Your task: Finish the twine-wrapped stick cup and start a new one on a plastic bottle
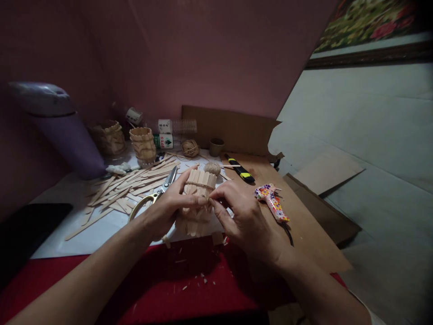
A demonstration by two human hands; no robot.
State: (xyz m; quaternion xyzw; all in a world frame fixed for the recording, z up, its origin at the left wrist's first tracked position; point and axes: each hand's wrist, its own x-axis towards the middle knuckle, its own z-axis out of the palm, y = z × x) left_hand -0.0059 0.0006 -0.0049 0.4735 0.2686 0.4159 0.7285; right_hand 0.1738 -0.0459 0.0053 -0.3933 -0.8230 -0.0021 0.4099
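Observation:
A small cup made of wooden craft sticks (199, 178), with twine bands around it, is held over the front edge of the table. My left hand (174, 205) grips it from the left, thumb across its front. From the right, my right hand (237, 210) pinches thumb and forefinger together at the cup's front, by the left thumb. What sits in that pinch is too small to make out. Gold-handled scissors (149, 198) lie just left of my left hand. A ball of twine (212, 169) is right behind the cup.
Loose craft sticks (122, 189) are strewn at left, below two finished-looking stick cups (142, 143) and a purple bottle (64, 131). On the brown board at right lie a yellow-black utility knife (239, 168) and a flowered glue gun (273, 203). Plastic bottles (176, 126) lie behind.

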